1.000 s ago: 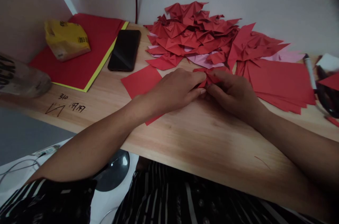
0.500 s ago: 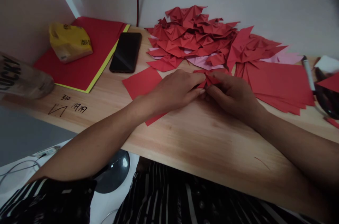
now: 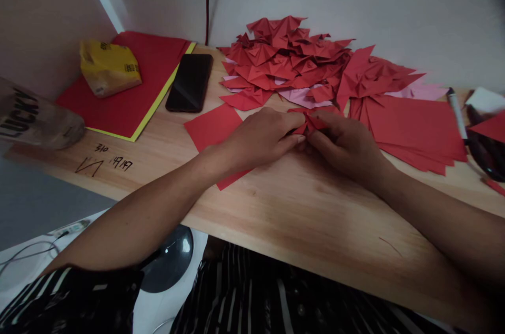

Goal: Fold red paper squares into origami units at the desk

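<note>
My left hand (image 3: 262,137) and my right hand (image 3: 347,144) meet at the middle of the wooden desk (image 3: 300,218). Both pinch a small folded red paper piece (image 3: 312,121) between their fingertips, most of it hidden by the fingers. A flat red paper square (image 3: 211,126) lies under my left wrist. Behind the hands rises a heap of folded red paper shapes (image 3: 288,58). To the right lies a stack of flat red sheets (image 3: 410,126).
A black phone (image 3: 190,83) lies at the back left beside a red and yellow folder (image 3: 130,97) with a yellow packet (image 3: 108,68) on it. A clear bottle (image 3: 35,121) lies at the left edge. A marker (image 3: 456,108) and dark objects (image 3: 487,152) sit far right.
The view has shifted slightly, so the desk things sit lower in the frame. Both hands stay pinched on the folded red piece, with only small finger movement.
</note>
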### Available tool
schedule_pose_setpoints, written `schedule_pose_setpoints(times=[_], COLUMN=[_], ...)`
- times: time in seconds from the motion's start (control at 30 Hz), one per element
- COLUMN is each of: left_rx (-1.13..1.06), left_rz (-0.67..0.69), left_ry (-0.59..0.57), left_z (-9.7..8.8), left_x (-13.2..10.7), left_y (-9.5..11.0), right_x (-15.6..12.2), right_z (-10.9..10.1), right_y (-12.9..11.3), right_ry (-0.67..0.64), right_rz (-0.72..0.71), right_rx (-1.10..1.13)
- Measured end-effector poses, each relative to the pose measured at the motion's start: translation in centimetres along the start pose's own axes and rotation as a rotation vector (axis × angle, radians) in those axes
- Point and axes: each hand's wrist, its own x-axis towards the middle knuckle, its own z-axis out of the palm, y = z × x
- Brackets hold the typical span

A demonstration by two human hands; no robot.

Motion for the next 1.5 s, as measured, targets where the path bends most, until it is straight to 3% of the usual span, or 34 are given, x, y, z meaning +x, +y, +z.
schedule_pose_setpoints(times=[0.4,0.9,1.5], left_rx=[-0.014,0.233,0.199], left_rz=[-0.007,-0.043,0.0], left_ry=[0.005,-0.134,-0.108], left_z=[0.0,-1.1,-0.8], left_x=[-0.1,-0.7,-0.5], left_y=[0.1,1.4,0.5], right_x=[0.0,0.0,0.0], right_z=[0.0,0.0,0.0], right_y=[0.0,-0.2,0.0], right_ry=[-0.003,0.023,-0.003], right_rz=[-0.005,-0.082,-0.081], right_rx=[0.014,-0.14,-0.071])
